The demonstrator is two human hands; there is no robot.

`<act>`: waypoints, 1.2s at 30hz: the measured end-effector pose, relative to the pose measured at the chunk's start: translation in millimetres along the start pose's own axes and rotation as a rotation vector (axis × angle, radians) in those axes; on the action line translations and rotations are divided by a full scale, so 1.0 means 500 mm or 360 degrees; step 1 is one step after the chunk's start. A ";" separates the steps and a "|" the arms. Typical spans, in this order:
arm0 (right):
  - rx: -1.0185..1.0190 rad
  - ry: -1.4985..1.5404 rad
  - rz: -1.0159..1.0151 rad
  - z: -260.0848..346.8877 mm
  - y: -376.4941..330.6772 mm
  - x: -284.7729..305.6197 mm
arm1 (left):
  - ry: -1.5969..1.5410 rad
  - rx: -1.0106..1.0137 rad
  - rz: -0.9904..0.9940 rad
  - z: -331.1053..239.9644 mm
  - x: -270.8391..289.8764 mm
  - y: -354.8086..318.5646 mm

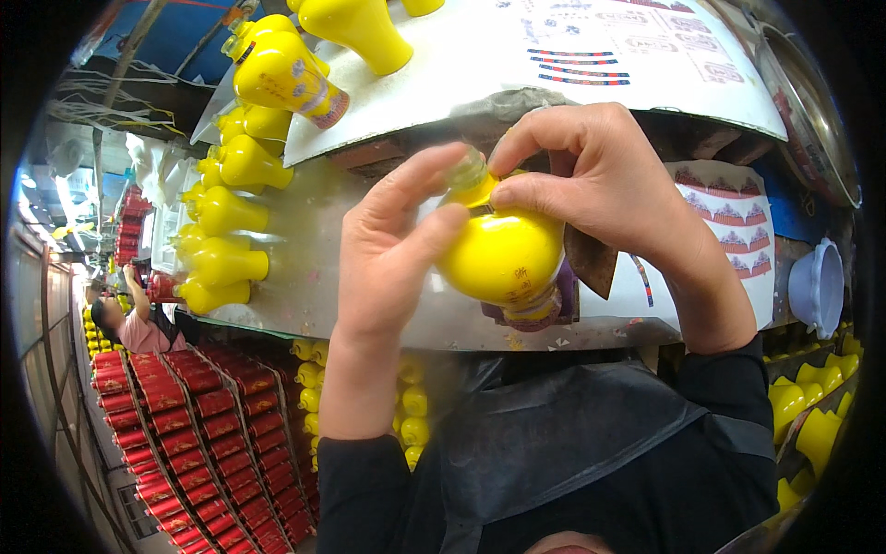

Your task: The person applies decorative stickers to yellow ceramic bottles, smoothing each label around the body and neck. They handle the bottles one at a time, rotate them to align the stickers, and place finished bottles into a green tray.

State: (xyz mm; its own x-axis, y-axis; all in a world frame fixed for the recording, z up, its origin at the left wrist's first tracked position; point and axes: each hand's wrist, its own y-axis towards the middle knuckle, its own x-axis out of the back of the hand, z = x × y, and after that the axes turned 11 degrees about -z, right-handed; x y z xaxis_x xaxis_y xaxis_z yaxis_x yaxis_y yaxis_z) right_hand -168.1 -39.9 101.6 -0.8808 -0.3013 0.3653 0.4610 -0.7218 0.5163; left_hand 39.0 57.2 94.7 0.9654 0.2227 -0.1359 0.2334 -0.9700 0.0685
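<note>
A yellow glass bottle (503, 258) with a clear neck lies tilted in front of me, its neck pointing away. It carries dark markings and a patterned band near its base. My left hand (388, 231) curls around the neck side, thumb against the shoulder and fingers by the clear mouth. From the other side, my right hand (595, 175) pinches at the neck with thumb and forefinger. A small dark strip (483, 210) shows at the neck between the hands. Under the bottle is a purple support (568, 300), partly hidden. A brown wedge-shaped piece (589, 263) sits just below my right wrist.
Beyond my hands, a white board (443, 92) bears a decorated yellow bottle (286, 74) and printed strips (581, 69). Plain yellow bottles (226, 212) line the left. Patterned decal sheets (729, 222) and a pale basin (815, 288) are right. Red boxes (203, 415) stand lower left, near another person (138, 323).
</note>
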 end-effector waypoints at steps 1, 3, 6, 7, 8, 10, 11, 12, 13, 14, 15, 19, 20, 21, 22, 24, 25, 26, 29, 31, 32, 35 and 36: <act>-0.0053 0.0034 0.0014 -0.001 0.001 0.001 | 0.0017 0.0005 -0.0007 0.001 0.001 0.001; -0.0125 0.0096 0.0040 -0.003 0.003 0.003 | 0.0014 0.0034 -0.0026 0.003 0.001 0.002; -0.0196 0.0149 0.0070 -0.004 0.004 0.007 | 0.0035 0.0040 -0.0040 0.003 -0.003 0.006; -0.0225 0.0150 0.0076 -0.004 0.004 0.007 | 0.0042 0.0035 -0.0041 0.002 -0.004 0.007; -0.0232 0.0186 0.0076 -0.004 0.003 0.007 | 0.0080 0.0034 -0.0056 0.002 -0.005 0.007; -0.0263 0.0200 0.0040 -0.005 0.001 0.003 | 0.0132 0.0023 -0.0077 0.000 -0.007 0.008; -0.0267 0.0225 0.0019 -0.006 0.000 0.000 | 0.0129 0.0035 -0.0090 0.000 -0.008 0.008; -0.0275 0.0242 0.0011 -0.007 -0.001 -0.003 | 0.0113 0.0037 -0.0099 0.001 -0.009 0.007; -0.0284 0.0260 0.0001 -0.008 -0.002 -0.004 | 0.0094 0.0037 -0.0103 0.001 -0.010 0.007; -0.0293 0.0279 -0.0008 -0.009 -0.003 -0.006 | 0.0101 0.0036 -0.0108 0.001 -0.011 0.007; -0.0299 0.0278 -0.0005 -0.009 -0.004 -0.007 | 0.0103 0.0032 -0.0108 0.002 -0.011 0.007; -0.0291 0.0237 0.0004 -0.007 -0.005 -0.004 | 0.0115 0.0017 -0.0101 0.002 -0.010 0.008; -0.0281 0.0216 0.0004 -0.006 -0.004 -0.003 | 0.0127 0.0020 -0.0100 0.001 -0.009 0.008; -0.0281 0.0203 0.0014 -0.005 -0.004 -0.001 | 0.0135 0.0021 -0.0095 0.000 -0.009 0.008; -0.0281 0.0190 0.0024 -0.004 -0.003 0.001 | 0.0142 0.0027 -0.0093 -0.001 -0.008 0.009; -0.0287 0.0164 0.0040 -0.002 -0.001 0.003 | 0.0146 0.0018 -0.0086 -0.003 -0.009 0.007; -0.0293 0.0151 0.0047 -0.001 0.000 0.004 | 0.0135 0.0013 -0.0080 -0.004 -0.010 0.007; -0.0299 0.0139 0.0053 0.000 0.001 0.004 | 0.0149 0.0013 -0.0084 -0.005 -0.010 0.007; -0.0291 0.0190 0.0024 0.001 0.001 0.001 | 0.0163 0.0002 -0.0083 -0.006 -0.011 0.006; -0.0309 0.0172 0.0038 0.001 0.000 -0.001 | 0.0177 -0.0013 -0.0085 -0.008 -0.010 0.006; -0.0318 0.0163 0.0045 0.000 0.000 -0.001 | 0.0200 -0.0018 -0.0088 -0.008 -0.010 0.006; -0.0336 0.0217 0.0055 -0.003 0.001 0.001 | 0.0228 -0.0026 -0.0083 -0.011 -0.008 0.008; -0.0390 0.0297 0.0094 -0.005 0.002 0.002 | 0.0228 -0.0019 -0.0072 -0.012 -0.008 0.008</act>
State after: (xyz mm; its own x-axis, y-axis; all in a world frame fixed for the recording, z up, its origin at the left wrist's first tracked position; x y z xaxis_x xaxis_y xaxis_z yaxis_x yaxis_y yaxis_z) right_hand -169.0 -42.6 100.7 -0.8685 -0.4399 0.2286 0.4920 -0.8215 0.2883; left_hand 37.0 52.9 101.5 0.9604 0.2787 0.0033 0.2776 -0.9576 0.0777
